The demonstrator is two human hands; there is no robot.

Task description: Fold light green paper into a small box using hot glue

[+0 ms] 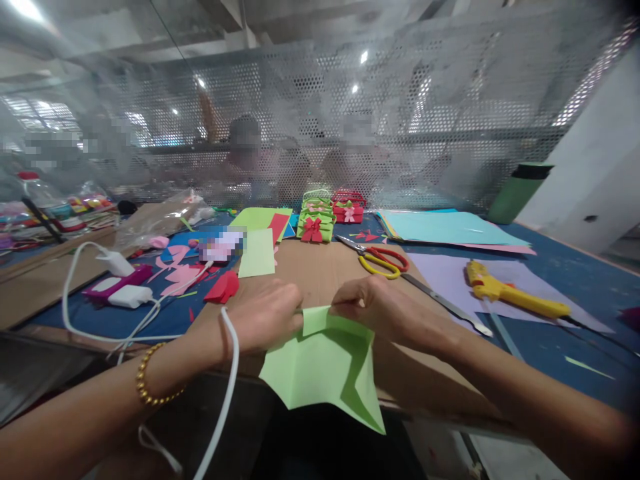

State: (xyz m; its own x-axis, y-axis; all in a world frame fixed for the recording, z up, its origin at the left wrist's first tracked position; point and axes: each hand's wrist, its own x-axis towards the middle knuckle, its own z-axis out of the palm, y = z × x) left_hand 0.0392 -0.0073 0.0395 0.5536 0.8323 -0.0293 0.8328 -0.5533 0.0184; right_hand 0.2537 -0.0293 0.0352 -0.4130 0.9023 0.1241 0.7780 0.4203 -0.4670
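A creased sheet of light green paper (325, 370) hangs over the front edge of the table, its upper edge folded over. My left hand (267, 313) is closed on its upper left side, with the fingertips partly hidden. On the upper right side, my right hand (373, 307) pinches the folded edge between thumb and fingers. Beneath both hands lies a brown cardboard sheet (320, 263). Scissors (383, 257) with red and yellow handles rest just beyond my right hand. A flat pale green paper piece (257, 253) and a folded red paper piece (223, 287) lie beyond my left hand.
Small green paper bags (316, 223) and a red one (349, 210) stand at the back. To the right are a yellow glue gun (515, 293), a metal blade (447, 303), stacked coloured paper (455, 230) and a green bottle (517, 193). White cables (150, 320) and plugs cross the left side.
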